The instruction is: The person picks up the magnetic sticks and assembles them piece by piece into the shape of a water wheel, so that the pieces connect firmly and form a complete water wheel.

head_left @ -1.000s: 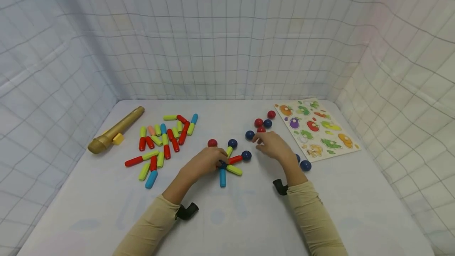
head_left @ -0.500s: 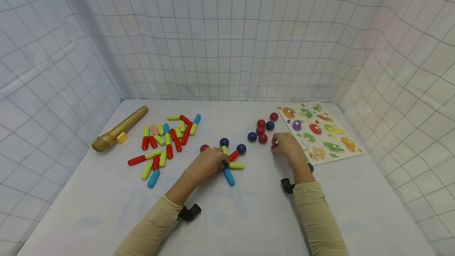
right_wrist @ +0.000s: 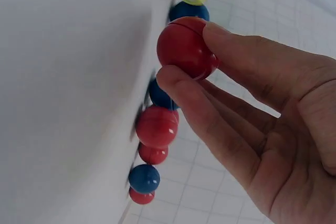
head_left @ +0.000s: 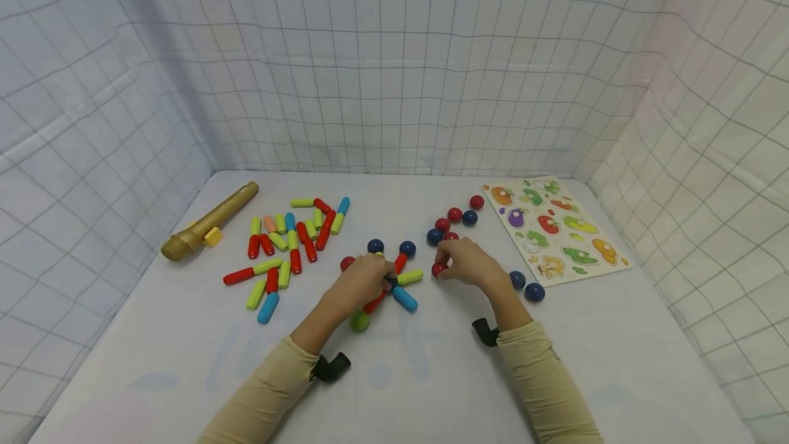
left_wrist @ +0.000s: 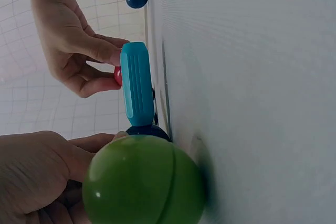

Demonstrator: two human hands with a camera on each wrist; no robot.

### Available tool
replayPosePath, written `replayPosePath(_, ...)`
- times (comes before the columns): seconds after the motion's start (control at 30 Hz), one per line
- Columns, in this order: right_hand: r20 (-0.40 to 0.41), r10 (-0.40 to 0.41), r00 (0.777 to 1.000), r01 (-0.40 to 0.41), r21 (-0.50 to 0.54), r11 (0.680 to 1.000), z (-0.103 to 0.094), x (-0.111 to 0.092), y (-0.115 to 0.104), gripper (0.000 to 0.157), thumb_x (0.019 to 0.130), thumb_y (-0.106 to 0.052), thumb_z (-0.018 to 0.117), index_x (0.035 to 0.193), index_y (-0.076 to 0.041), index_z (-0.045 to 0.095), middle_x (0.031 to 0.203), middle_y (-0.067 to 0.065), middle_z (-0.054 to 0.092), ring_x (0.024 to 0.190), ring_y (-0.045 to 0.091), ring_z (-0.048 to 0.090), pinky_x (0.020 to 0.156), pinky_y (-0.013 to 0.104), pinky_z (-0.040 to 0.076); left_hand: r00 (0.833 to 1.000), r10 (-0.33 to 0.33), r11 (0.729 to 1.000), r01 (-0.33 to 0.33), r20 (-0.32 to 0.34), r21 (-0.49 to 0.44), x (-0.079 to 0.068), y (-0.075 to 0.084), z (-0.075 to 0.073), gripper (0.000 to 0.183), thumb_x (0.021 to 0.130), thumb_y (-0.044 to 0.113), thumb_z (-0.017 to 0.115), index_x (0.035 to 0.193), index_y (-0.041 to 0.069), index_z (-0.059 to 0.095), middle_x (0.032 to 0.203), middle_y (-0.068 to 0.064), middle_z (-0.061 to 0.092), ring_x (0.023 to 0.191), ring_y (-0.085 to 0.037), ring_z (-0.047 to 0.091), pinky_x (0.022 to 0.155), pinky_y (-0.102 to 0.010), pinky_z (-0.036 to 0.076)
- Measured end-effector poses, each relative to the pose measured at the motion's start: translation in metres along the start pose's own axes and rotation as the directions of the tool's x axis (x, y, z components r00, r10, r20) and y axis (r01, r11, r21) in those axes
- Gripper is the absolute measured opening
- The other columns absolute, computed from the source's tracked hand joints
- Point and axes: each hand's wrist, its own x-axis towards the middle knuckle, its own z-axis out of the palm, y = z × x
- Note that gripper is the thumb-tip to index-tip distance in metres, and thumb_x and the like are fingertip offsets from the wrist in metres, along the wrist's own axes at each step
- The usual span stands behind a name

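Note:
My left hand [head_left: 359,283] holds the dark blue centre ball [head_left: 391,282] of a star-shaped construction on the table. Sticks radiate from it, among them a light blue stick [head_left: 405,299], a yellow-green stick [head_left: 410,277] and a red stick [head_left: 401,264] tipped with a dark blue ball [head_left: 407,249]. A green ball [left_wrist: 144,182] looms large in the left wrist view, at the end of another red stick. To the right of the construction, my right hand [head_left: 471,266] pinches a red ball [right_wrist: 186,48] between thumb and fingers. The left fingers partly cover the centre ball.
Loose red and dark blue balls [head_left: 470,218] lie beyond the right hand, and two blue balls [head_left: 535,292] by its wrist. A vegetable picture board [head_left: 555,228] is at right. Several coloured sticks [head_left: 294,245] and a gold microphone-shaped object [head_left: 209,223] lie at left.
The construction has turned counterclockwise under my left hand, bringing the green ball into view. My right hand has picked up a red ball and carried it left towards the construction.

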Motion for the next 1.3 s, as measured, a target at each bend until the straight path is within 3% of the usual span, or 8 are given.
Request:
replayPosePath(0.23, -0.015, -0.058, 0.998, 0.059, 0.037, 0.998, 0.012, 0.005, -0.004, 0.018, 0.082, -0.009, 0.076, 0.094, -0.013, 0.064, 0.092, 0.0, 0.067, 0.077, 0.014, 0.056, 0.071, 0.026, 0.05, 1.0, -0.013, 1.0, 0.013, 0.004, 0.028, 0.001, 0.001, -0.002, 0.021, 0.085, 0.01, 0.074, 0.106, 0.011, 0.074, 0.095, -0.004, 0.07, 0.087, -0.016, 0.06, 0.086, -0.033, 0.057)
replayPosePath(0.43, 0.011, -0.033, 0.999, 0.032, 0.04, 0.999, 0.009, 0.005, -0.003, 0.019, 0.082, -0.011, 0.076, 0.097, -0.014, 0.065, 0.096, 0.0, 0.067, 0.082, 0.015, 0.057, 0.076, 0.029, 0.052, 1.0, -0.001, 0.999, 0.0, 0.009, 0.038, -0.002, 0.002, -0.008, 0.023, 0.086, 0.008, 0.072, 0.108, 0.013, 0.074, 0.095, -0.002, 0.067, 0.087, -0.015, 0.058, 0.083, -0.03, 0.056)
replayPosePath(0.63, -0.069, -0.016, 0.997, 0.009, -0.092, 0.996, -0.004, 0.014, 0.003, 0.024, 0.086, -0.009, 0.071, 0.11, -0.008, 0.069, 0.105, 0.008, 0.069, 0.096, 0.022, 0.061, 0.087, 0.036, 0.054, 0.999, 0.041, 0.996, -0.043, 0.031, 0.077, -0.002, 0.0, -0.004, 0.03, 0.086, 0.003, 0.07, 0.112, 0.018, 0.074, 0.101, -0.002, 0.066, 0.09, -0.016, 0.06, 0.081, -0.029, 0.056)
replayPosePath(0.77, -0.155, -0.061, 0.986, 0.013, -0.294, 0.956, -0.012, 0.036, 0.002, 0.029, 0.086, -0.006, 0.07, 0.115, -0.009, 0.068, 0.109, 0.009, 0.069, 0.098, 0.023, 0.064, 0.087, 0.038, 0.055, 0.998, 0.065, 0.986, -0.063, -0.005, 0.152, -0.002, 0.001, -0.002, 0.028, 0.085, 0.006, 0.073, 0.11, 0.019, 0.076, 0.102, -0.001, 0.068, 0.089, -0.016, 0.061, 0.081, -0.03, 0.056)
replayPosePath(0.9, -0.103, -0.09, 0.991, 0.032, -0.46, 0.887, -0.011, 0.054, 0.002, 0.037, 0.086, -0.012, 0.072, 0.123, -0.017, 0.066, 0.117, 0.005, 0.068, 0.103, 0.022, 0.065, 0.081, 0.038, 0.056, 0.998, 0.055, 0.984, -0.049, -0.029, 0.169, -0.002, 0.002, 0.0, 0.024, 0.085, 0.007, 0.073, 0.105, 0.019, 0.077, 0.099, 0.0, 0.071, 0.084, -0.015, 0.061, 0.078, -0.029, 0.057)
replayPosePath(1.07, -0.055, -0.117, 0.992, 0.07, -0.534, 0.843, -0.002, 0.06, 0.008, 0.037, 0.087, -0.009, 0.071, 0.121, -0.02, 0.067, 0.114, 0.003, 0.07, 0.1, 0.02, 0.066, 0.076, 0.035, 0.057, 0.998, 0.053, 0.982, -0.047, -0.024, 0.182, -0.002, 0.004, 0.004, 0.022, 0.085, 0.009, 0.074, 0.104, 0.019, 0.078, 0.096, 0.001, 0.073, 0.076, -0.012, 0.059, 0.072, -0.026, 0.056)
replayPosePath(1.17, -0.098, -0.136, 0.986, 0.067, -0.516, 0.854, -0.001, 0.055, 0.007, 0.035, 0.087, -0.009, 0.07, 0.12, -0.02, 0.068, 0.115, 0.004, 0.069, 0.1, 0.021, 0.066, 0.079, 0.035, 0.057, 0.998, 0.057, 0.974, -0.046, -0.042, 0.223, -0.003, 0.003, 0.004, 0.021, 0.084, 0.012, 0.076, 0.103, 0.02, 0.078, 0.095, 0.002, 0.074, 0.075, -0.012, 0.059, 0.072, -0.027, 0.057)
replayPosePath(1.3, -0.196, -0.141, 0.97, 0.059, -0.374, 0.925, -0.007, 0.035, 0.0, 0.036, 0.086, -0.012, 0.072, 0.122, -0.015, 0.067, 0.12, 0.008, 0.066, 0.107, 0.025, 0.064, 0.092, 0.039, 0.054, 0.997, 0.048, 0.974, -0.032, -0.064, 0.224, -0.004, 0.001, 0.002, 0.021, 0.083, 0.013, 0.077, 0.103, 0.019, 0.078, 0.095, 0.001, 0.074, 0.08, -0.013, 0.062, 0.077, -0.03, 0.058)
